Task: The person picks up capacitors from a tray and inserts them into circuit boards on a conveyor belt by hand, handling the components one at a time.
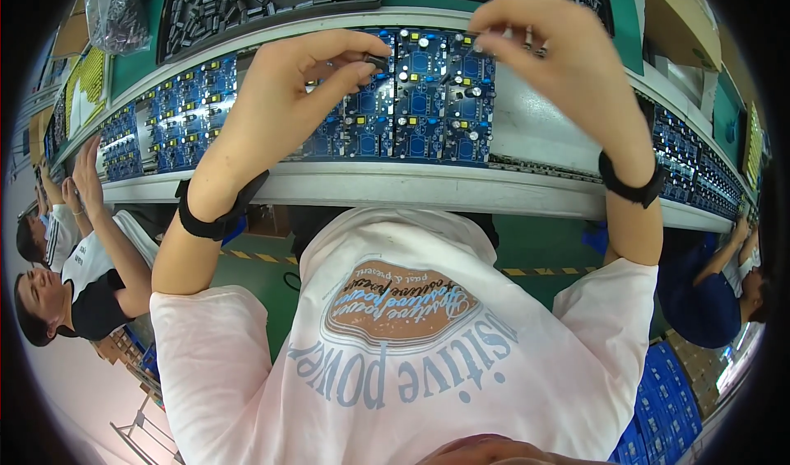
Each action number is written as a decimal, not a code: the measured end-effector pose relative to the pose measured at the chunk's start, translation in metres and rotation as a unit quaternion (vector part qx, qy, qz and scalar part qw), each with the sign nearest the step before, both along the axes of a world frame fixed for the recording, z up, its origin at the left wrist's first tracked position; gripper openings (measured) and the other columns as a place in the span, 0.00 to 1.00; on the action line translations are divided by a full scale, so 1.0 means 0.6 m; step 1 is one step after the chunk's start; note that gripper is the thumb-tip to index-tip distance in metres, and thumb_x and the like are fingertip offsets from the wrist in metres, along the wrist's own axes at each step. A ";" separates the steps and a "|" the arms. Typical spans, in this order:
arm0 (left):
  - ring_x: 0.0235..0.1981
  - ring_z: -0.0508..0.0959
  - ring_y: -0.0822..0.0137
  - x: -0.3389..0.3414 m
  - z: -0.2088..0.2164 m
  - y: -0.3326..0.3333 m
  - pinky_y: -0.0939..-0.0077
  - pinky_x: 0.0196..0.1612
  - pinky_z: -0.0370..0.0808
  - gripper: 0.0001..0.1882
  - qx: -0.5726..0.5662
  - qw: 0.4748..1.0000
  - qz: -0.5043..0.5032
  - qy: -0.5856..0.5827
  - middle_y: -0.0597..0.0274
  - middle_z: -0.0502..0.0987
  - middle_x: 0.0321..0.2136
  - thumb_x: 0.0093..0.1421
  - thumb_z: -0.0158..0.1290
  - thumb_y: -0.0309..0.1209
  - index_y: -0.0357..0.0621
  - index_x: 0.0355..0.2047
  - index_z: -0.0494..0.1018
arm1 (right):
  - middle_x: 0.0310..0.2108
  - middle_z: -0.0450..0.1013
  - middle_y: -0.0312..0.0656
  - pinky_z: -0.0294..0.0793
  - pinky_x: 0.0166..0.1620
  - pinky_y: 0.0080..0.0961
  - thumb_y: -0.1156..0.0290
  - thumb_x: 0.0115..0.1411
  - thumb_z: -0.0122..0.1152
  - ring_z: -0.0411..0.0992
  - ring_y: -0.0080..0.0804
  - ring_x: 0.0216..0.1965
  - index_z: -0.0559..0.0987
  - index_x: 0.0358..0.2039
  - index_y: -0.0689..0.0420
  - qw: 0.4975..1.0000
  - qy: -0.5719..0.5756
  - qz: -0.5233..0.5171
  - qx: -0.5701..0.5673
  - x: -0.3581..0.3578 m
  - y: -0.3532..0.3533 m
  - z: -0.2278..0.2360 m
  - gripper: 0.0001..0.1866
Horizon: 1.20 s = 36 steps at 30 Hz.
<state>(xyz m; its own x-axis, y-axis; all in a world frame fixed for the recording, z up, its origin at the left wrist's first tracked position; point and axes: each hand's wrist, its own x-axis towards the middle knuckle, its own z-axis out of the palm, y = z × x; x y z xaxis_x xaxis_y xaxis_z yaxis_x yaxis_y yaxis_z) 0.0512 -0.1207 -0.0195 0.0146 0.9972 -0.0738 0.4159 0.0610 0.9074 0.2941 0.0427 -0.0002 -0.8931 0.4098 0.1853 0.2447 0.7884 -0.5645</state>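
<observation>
My left hand (pixel 284 90) is over the middle of a blue circuit board panel (pixel 421 123), thumb and forefinger closed on a small black cylindrical capacitor (pixel 377 60). My right hand (pixel 568 49) hovers at the panel's far right corner, its fingers curled in. A small dark part, apparently another capacitor (pixel 471 40), shows at its thumb and fingertip. More small parts with shiny ends (pixel 539 49) poke out between its other fingers. White, yellow and blue components stand on the boards; part of the panel is hidden behind my left hand.
Black trays heaped with capacitors lie beyond the line: one at left (pixel 271 27), one at right (pixel 607 8). More board panels (pixel 185 107) sit along the metal conveyor (pixel 543 127). A plastic bag of parts (pixel 118 16) is far left. Co-workers (pixel 90 267) sit on both sides.
</observation>
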 end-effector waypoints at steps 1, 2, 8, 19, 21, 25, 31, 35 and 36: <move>0.39 0.84 0.70 0.004 0.000 0.001 0.77 0.46 0.80 0.13 0.009 1.000 0.002 0.018 0.60 0.83 0.37 0.68 0.56 0.23 0.39 0.51 0.79 | 0.33 0.74 0.37 0.75 0.36 0.29 0.73 0.59 0.70 0.75 0.31 0.33 0.82 0.40 0.58 0.999 0.019 0.009 -0.047 -0.001 -0.013 -0.017 0.09; 0.39 0.84 0.70 0.007 -0.001 0.001 0.77 0.46 0.80 0.13 0.007 1.000 0.003 0.018 0.60 0.83 0.37 0.68 0.56 0.23 0.39 0.51 0.79 | 0.33 0.74 0.37 0.75 0.36 0.29 0.73 0.59 0.70 0.75 0.31 0.33 0.82 0.40 0.58 0.999 0.019 0.010 -0.049 -0.004 -0.023 -0.024 0.09; 0.40 0.83 0.66 0.036 0.007 0.011 0.74 0.46 0.79 0.14 0.030 0.983 -0.062 0.172 0.58 0.83 0.38 0.62 0.60 0.20 0.39 0.49 0.79 | 0.32 0.72 0.40 0.75 0.38 0.36 0.70 0.51 0.72 0.76 0.42 0.37 0.81 0.35 0.56 0.991 -0.033 0.024 0.125 -0.019 -0.060 -0.041 0.11; 0.38 0.80 0.52 0.058 -0.022 0.017 0.60 0.39 0.78 0.09 0.151 0.947 -0.101 0.263 0.61 0.77 0.38 0.59 0.60 0.26 0.45 0.41 0.78 | 0.29 0.74 0.43 0.77 0.35 0.37 0.76 0.48 0.67 0.78 0.42 0.34 0.81 0.26 0.59 0.979 -0.053 0.035 0.194 -0.038 -0.076 -0.057 0.04; 0.37 0.80 0.53 0.061 -0.025 0.021 0.60 0.38 0.78 0.09 0.164 0.944 -0.105 0.268 0.61 0.77 0.38 0.59 0.60 0.26 0.45 0.40 0.78 | 0.28 0.74 0.43 0.77 0.34 0.37 0.77 0.48 0.66 0.78 0.42 0.33 0.80 0.25 0.59 0.978 -0.057 0.045 0.197 -0.039 -0.077 -0.061 0.03; 0.37 0.81 0.55 0.063 -0.034 0.031 0.62 0.38 0.79 0.08 0.174 0.936 -0.114 0.285 0.62 0.77 0.38 0.59 0.60 0.26 0.44 0.40 0.79 | 0.28 0.74 0.43 0.77 0.35 0.35 0.77 0.50 0.65 0.78 0.41 0.32 0.79 0.28 0.60 0.981 -0.052 0.015 0.186 -0.029 -0.066 -0.058 0.04; 0.39 0.82 0.54 0.061 -0.037 0.032 0.63 0.39 0.79 0.11 0.162 0.930 -0.130 0.303 0.63 0.79 0.44 0.60 0.60 0.27 0.46 0.44 0.78 | 0.33 0.79 0.40 0.79 0.41 0.24 0.76 0.62 0.64 0.81 0.27 0.37 0.79 0.39 0.60 0.994 -0.023 -0.039 -0.095 0.021 -0.015 -0.022 0.05; 0.39 0.82 0.54 0.049 -0.037 0.039 0.63 0.39 0.79 0.11 0.172 0.922 -0.148 0.312 0.62 0.79 0.44 0.61 0.59 0.27 0.46 0.45 0.78 | 0.27 0.75 0.34 0.73 0.34 0.15 0.82 0.61 0.66 0.71 0.15 0.27 0.79 0.38 0.65 0.957 0.008 -0.124 -0.263 -0.003 -0.019 0.018 0.05; 0.39 0.82 0.55 0.040 -0.034 0.041 0.63 0.38 0.80 0.11 0.177 0.920 -0.149 0.315 0.61 0.79 0.41 0.60 0.59 0.27 0.45 0.44 0.78 | 0.27 0.75 0.33 0.72 0.34 0.14 0.82 0.61 0.66 0.70 0.15 0.28 0.79 0.37 0.65 0.947 0.023 -0.124 -0.296 -0.010 -0.014 0.015 0.05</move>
<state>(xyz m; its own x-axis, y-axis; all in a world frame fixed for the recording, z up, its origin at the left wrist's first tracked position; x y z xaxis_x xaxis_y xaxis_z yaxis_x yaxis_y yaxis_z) 0.0753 -0.0961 -0.0396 0.3576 0.9188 0.1671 0.8164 -0.3944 0.4217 0.2880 0.0344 0.0091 -0.7519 0.6505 -0.1072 0.3461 0.2510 -0.9040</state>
